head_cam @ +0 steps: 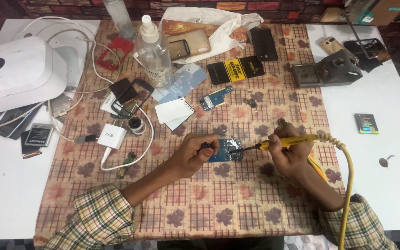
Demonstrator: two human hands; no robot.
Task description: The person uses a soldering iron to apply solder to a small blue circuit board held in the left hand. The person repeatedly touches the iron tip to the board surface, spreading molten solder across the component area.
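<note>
L hand (194,153) pins small blue circuit board (225,150); R hand (290,150) grips yellow-handled soldering iron (283,141), tip on board. Soldering looks midway, prob. unfinished.

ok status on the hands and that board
Left hand pinning blue circuit board. Right hand gripping yellow soldering iron, tip on board. Nothing in the way.

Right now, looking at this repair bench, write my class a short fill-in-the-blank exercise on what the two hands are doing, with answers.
1. The right hand grips a soldering iron whose handle is ____ in colour.
2. The left hand steadies a small ____ circuit board.
3. The iron's cord leaves past the person's ____ arm.
4. The clear spray bottle stands ____ on the patterned cloth.

Answers: yellow; blue; right; upright
</note>
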